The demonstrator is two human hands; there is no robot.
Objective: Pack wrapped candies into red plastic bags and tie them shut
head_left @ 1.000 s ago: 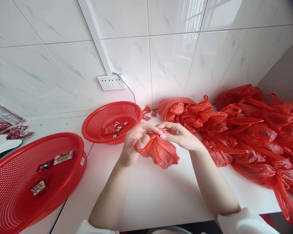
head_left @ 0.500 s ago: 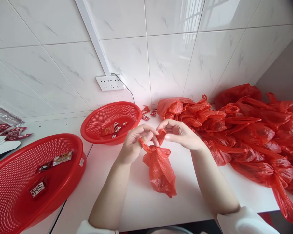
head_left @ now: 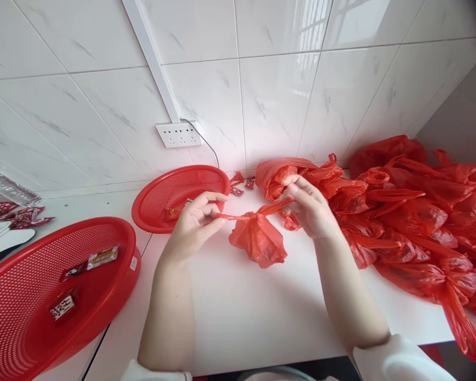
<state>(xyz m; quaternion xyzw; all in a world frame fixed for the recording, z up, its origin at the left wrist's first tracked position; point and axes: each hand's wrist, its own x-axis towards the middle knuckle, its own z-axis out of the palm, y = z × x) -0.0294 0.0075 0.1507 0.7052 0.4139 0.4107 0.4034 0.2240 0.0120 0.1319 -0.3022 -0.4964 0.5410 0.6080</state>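
A small red plastic bag (head_left: 257,241) hangs between my hands above the white counter (head_left: 246,312), its two handles stretched out sideways from a knot at its top. My left hand (head_left: 194,222) pinches the left handle. The right handle is pinched by my right hand (head_left: 309,209). The bag's bulging body sags below the knot.
A pile of several tied red bags (head_left: 400,211) covers the counter's right side. A red mesh basket (head_left: 178,196) with a few candy packets sits behind my left hand. A larger red basket (head_left: 43,296) with packets stands at front left. A wall socket (head_left: 178,135) is above.
My hands have pulled apart sideways, drawing the bag's handles taut into a knot. The bag, hanging long half a second ago, is now bunched up and lifted.
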